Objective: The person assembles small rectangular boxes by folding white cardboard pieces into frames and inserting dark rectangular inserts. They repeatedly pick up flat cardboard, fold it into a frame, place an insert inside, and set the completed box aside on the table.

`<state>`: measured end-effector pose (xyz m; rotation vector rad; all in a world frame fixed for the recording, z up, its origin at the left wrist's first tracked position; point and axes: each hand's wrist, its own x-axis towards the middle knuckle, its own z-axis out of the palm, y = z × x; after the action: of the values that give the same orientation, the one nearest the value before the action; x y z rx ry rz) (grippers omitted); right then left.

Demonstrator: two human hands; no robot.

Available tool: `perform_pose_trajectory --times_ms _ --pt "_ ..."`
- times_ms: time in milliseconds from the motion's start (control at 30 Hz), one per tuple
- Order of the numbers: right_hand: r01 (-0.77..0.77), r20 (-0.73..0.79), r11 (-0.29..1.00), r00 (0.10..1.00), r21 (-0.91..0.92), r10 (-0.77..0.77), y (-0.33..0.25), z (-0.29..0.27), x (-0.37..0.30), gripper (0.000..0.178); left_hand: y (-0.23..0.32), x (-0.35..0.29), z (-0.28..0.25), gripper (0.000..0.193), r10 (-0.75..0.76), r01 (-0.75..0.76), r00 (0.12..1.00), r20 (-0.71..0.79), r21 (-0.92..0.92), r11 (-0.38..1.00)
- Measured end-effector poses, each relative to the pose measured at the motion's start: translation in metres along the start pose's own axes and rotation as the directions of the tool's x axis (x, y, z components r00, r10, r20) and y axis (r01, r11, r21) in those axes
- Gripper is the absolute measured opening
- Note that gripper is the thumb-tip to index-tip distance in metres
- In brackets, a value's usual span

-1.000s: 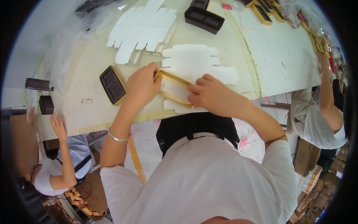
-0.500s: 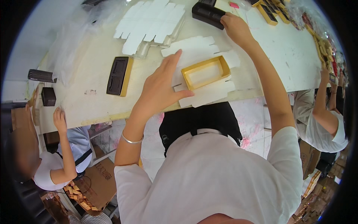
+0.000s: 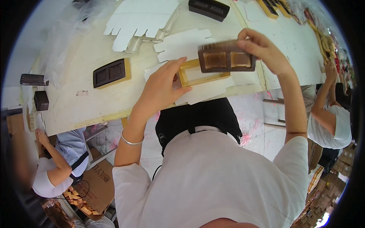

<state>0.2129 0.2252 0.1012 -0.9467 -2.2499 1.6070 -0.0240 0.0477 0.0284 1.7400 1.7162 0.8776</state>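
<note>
My right hand (image 3: 264, 51) pinches a dark brown two-compartment plastic tray (image 3: 228, 57) by its upper right edge. The tray is tilted, slightly blurred, and hangs over the right part of a gold cardboard box frame (image 3: 205, 80), hiding some of it. With thumb and fingers spanning the frame's left end, my left hand (image 3: 161, 83) steadies it. Beneath the frame lie flat white cardboard blanks (image 3: 182, 43). To the left stands a gold box with a brown tray in it (image 3: 111, 73).
Another brown tray (image 3: 209, 9) lies at the far edge, beside stacked white blanks (image 3: 142, 19). Clear plastic film (image 3: 74, 41) and brown tray stacks (image 3: 41, 100) are at the left, gold boxes (image 3: 272, 8) at the far right. Co-workers (image 3: 57, 167) sit on both sides.
My right hand has brought a brown tray from the far side toward me, over the gold frame. My left hand has closed in on the frame's left end.
</note>
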Motion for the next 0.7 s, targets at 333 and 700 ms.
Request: perform_pose_trajectory --times_ms 333,700 --pt "0.201 -0.064 0.584 0.914 -0.786 -0.401 0.012 0.067 0.006 0.032 0.009 0.001 0.001 0.073 0.039 -0.037 0.999 0.032 -0.05 0.998" --pt "0.754 0.444 0.304 0.609 -0.583 -0.658 0.037 0.025 -0.016 0.042 -0.008 0.009 -0.009 0.078 0.155 -0.136 0.977 0.148 -0.132 0.982"
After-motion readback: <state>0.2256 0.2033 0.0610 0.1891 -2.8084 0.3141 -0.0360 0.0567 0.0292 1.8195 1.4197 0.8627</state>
